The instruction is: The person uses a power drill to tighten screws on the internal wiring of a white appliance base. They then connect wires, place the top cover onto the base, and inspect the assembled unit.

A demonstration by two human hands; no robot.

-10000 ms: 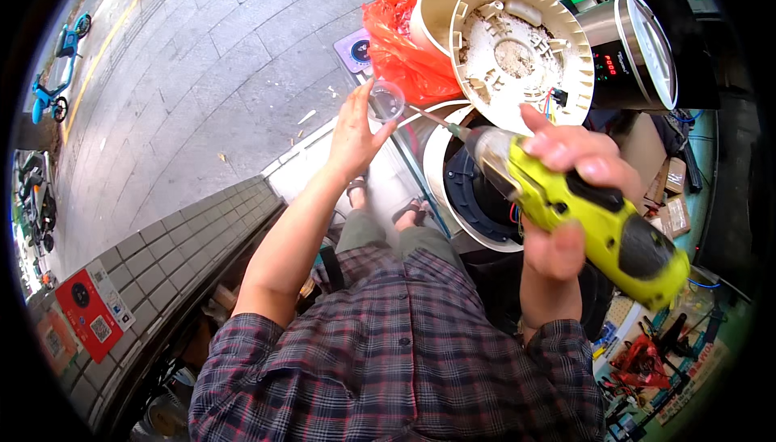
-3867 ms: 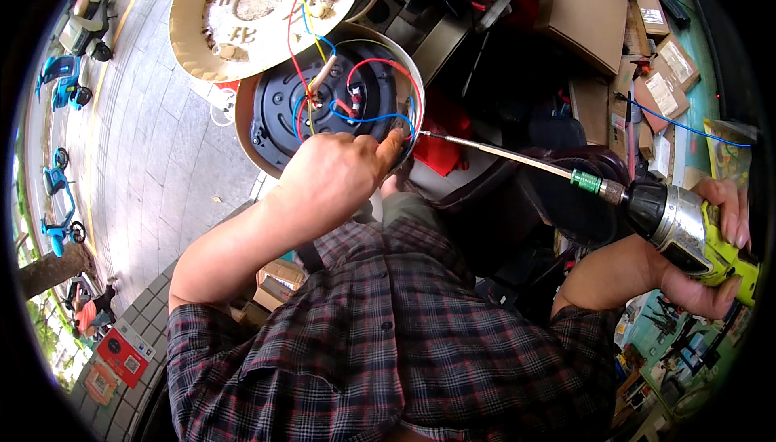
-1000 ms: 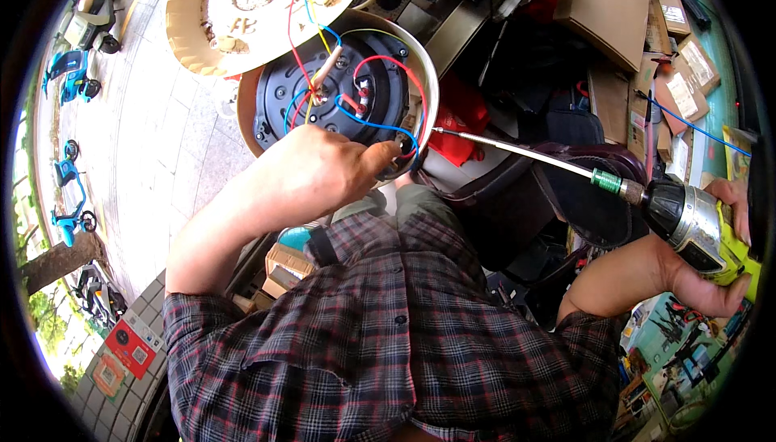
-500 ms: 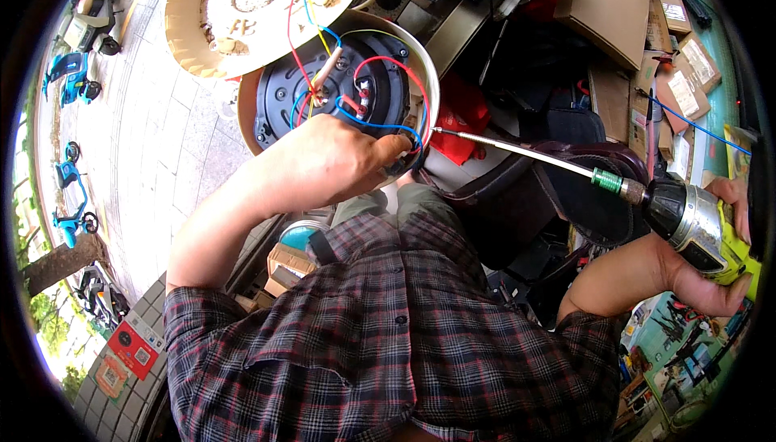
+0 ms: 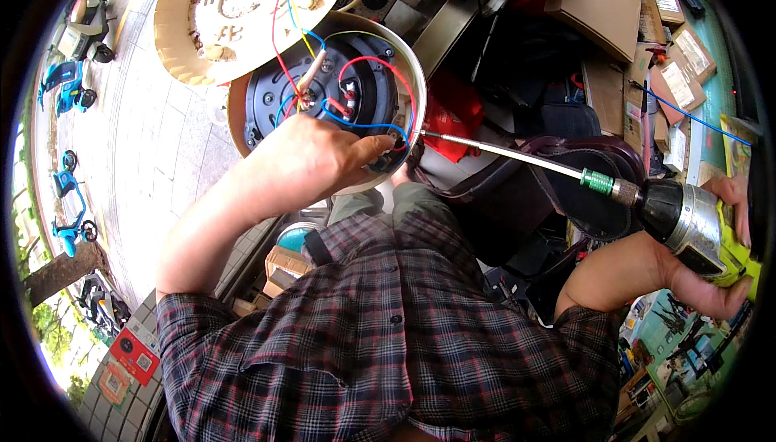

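Housing (image 5: 416,70): round, cream, before us; our left hand (image 5: 317,157) over its edge, fingers' hold we can't tell
Bit (image 5: 509,153): slim steel, tip at the housing
Drill (image 5: 691,220): lime plastic, scuffed metal, our right hand's (image 5: 705,288) fingers clamped round it

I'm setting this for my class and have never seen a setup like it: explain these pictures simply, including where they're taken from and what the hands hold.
There is no machine arm here, just a person's two bare hands. One wide fisheye camera, worn on the head and looking down, takes every picture, so straight edges bend near the rim.

The right hand grips a yellow-green power drill. Its long bit points at the outside of a round cream housing. The left hand reaches over the housing's near side; whatever its fingertips pinch is hidden.

Inside sits a dark round plate. Coloured wires run across it, some up to a cream round base. Cardboard boxes lie to the right.
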